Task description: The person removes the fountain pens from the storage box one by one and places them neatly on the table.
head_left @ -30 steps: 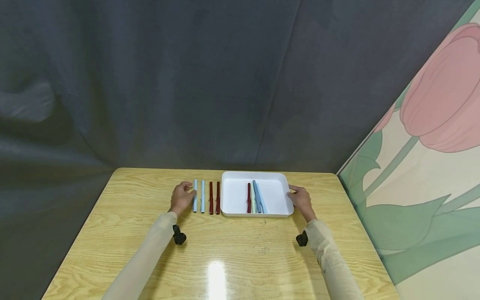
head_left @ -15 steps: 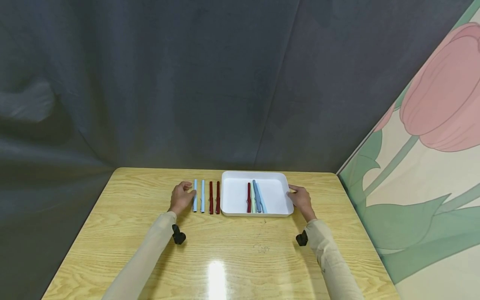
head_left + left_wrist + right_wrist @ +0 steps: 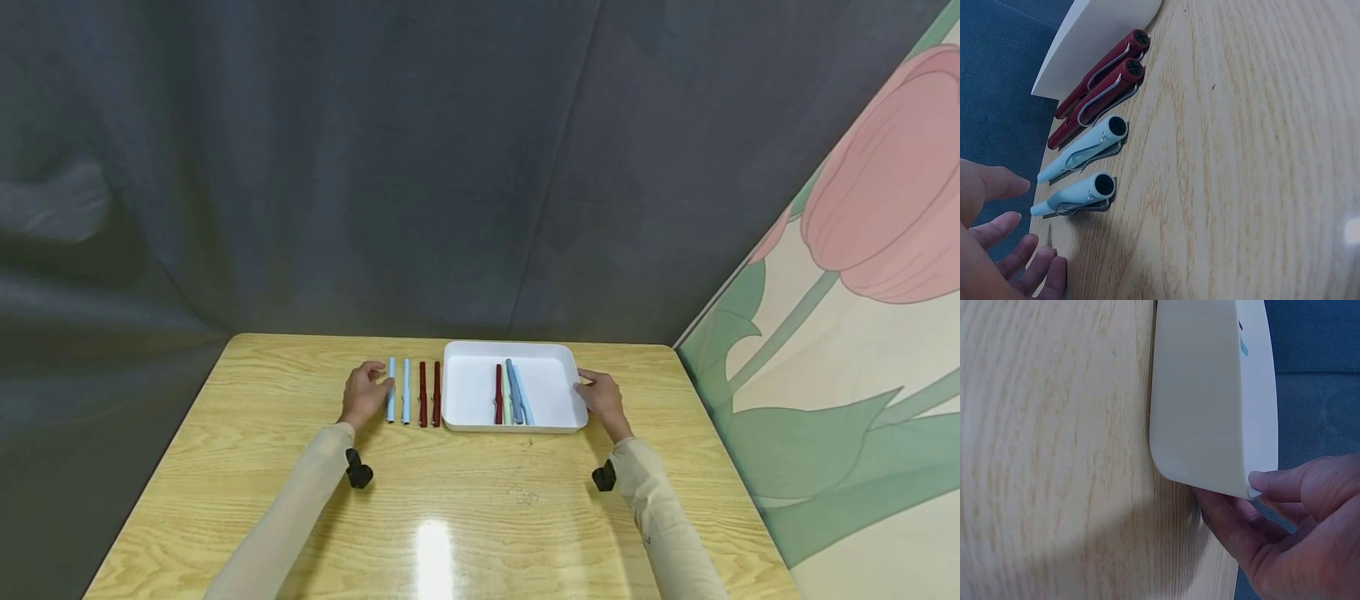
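Note:
My left hand (image 3: 363, 396) is beside the leftmost light blue pen (image 3: 391, 400), its fingers loosely bent and parted; the left wrist view shows nothing between thumb and fingers. A second light blue pen (image 3: 406, 396) and two dark red pens (image 3: 423, 400) lie parallel to it, clips showing in the left wrist view. On the other side, my right hand (image 3: 603, 404) grips the right end of a white tray (image 3: 1200, 394), thumb over the rim and fingers against the outer wall. Inside the tray rest a dark red pen (image 3: 498, 396), a pale green pen (image 3: 507, 404), a grey-blue pen (image 3: 514, 392) and a light blue pen (image 3: 528, 412).
Everything stands near the far edge of a wooden table (image 3: 480, 500). A dark curtain (image 3: 450, 167) hangs right behind that edge. To the right is a wall panel (image 3: 825, 375) painted with flowers. The tray's left wall is close beside the red pens.

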The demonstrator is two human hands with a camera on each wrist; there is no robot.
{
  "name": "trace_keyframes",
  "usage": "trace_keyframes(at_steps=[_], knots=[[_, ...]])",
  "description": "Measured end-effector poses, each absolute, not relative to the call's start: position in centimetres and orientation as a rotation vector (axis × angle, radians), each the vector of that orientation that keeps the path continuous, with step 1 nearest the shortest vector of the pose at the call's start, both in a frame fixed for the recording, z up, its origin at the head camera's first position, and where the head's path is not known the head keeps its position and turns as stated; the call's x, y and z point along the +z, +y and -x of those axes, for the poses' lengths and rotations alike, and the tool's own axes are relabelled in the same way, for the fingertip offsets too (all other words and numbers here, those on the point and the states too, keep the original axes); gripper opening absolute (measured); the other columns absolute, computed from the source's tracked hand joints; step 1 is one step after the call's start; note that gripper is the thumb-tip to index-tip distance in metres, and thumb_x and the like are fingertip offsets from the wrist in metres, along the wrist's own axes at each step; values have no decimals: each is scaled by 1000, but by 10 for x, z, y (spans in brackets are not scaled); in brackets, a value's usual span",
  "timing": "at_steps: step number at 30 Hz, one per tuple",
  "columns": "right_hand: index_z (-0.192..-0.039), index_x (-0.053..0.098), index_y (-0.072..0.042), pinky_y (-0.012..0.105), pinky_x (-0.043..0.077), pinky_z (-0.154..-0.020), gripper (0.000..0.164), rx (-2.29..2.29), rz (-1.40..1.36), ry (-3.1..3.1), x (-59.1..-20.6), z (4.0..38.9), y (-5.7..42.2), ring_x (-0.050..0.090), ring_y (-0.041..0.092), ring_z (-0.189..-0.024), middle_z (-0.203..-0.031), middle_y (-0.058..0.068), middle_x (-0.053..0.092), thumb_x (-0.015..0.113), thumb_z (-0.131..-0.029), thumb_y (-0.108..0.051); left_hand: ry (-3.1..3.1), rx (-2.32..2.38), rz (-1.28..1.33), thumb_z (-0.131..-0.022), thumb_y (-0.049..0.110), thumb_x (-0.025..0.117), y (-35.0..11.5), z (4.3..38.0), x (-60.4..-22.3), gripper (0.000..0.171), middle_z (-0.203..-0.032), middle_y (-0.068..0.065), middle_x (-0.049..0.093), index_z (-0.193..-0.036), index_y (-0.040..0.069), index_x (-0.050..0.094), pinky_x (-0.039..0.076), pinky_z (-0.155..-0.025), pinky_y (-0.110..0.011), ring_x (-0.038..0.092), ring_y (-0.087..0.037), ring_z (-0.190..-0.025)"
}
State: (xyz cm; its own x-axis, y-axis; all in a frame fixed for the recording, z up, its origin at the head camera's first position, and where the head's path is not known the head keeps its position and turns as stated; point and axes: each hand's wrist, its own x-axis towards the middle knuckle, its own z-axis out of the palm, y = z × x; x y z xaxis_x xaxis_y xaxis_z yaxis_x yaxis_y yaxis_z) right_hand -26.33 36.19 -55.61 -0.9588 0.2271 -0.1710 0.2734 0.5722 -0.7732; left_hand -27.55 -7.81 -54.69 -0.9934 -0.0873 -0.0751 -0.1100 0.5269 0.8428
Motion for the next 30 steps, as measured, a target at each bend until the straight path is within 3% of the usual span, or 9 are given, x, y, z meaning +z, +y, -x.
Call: trace_keyframes(at_steps=[20,30], knots=[[-142,62,3,22,46,-50,42,-1335,-479,2733,-551,258,365,72,32,-75,-103,30,74,64,-102,-8,2667,1597,100,-102,12,67,-65,277,-542,45,-146,-27,48,-141,-6,55,43,-110,-61,49,-46,-133],[-141,63,3,22,43,-50,41,-1370,-460,2725,-553,262,362,58,13,-56,-99,27,75,66,-101,-6,2655,1553,9,-103,20,67,-66,275,-546,60,-160,-29,33,-154,-2,43,38,-113,-66,39,-49,-143]])
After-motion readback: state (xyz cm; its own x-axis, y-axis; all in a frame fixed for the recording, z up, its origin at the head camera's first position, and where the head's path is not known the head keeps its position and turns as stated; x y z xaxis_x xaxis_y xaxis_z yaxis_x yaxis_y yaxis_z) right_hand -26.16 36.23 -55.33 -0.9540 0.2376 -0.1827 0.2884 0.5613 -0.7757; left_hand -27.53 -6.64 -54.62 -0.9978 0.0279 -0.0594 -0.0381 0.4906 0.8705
